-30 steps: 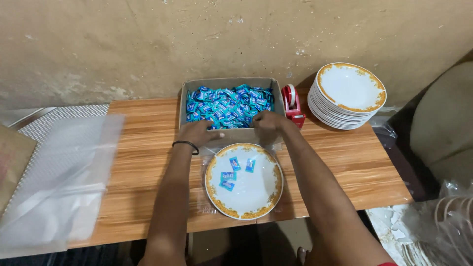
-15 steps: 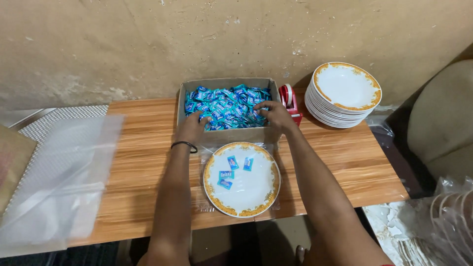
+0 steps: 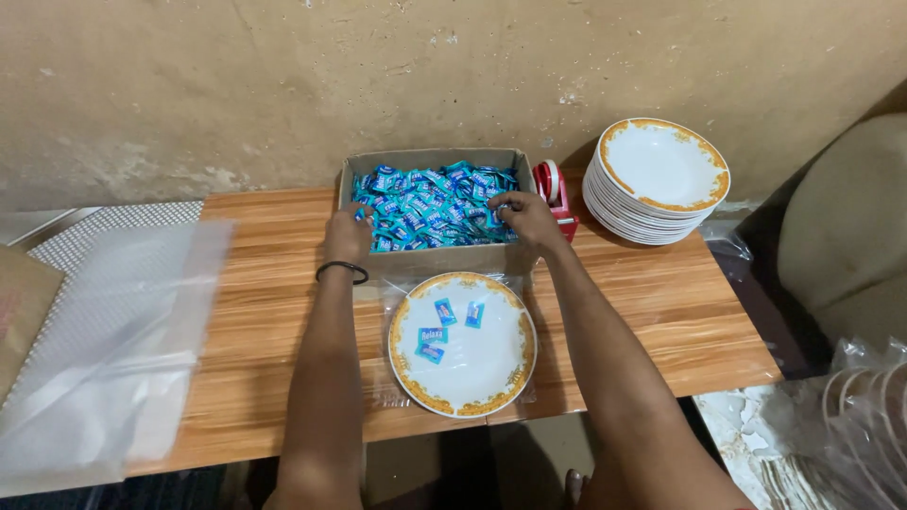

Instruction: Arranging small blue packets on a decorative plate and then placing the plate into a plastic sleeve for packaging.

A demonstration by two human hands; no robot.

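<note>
With both hands in the cardboard box (image 3: 430,257) of blue sachets (image 3: 430,203), reached across the wooden table (image 3: 642,302).

Left hand (image 3: 348,233), black band at the wrist, curled over the box's near-left corner, fingertips among the sachets; grasp not clear enough to tell. Right hand (image 3: 525,219) pinched closed on a blue sachet at the box's near-right side, red tape dispenser (image 3: 553,194) just beyond its knuckles. Below the fingers, toward the body, sat a gold-rimmed white plate (image 3: 472,364) on clear plastic, with four blue sachets lying in it. Further right of the right fingers stood a stack of matching plates (image 3: 661,184); well left of the left fingers lay clear plastic bags (image 3: 104,349).
</note>
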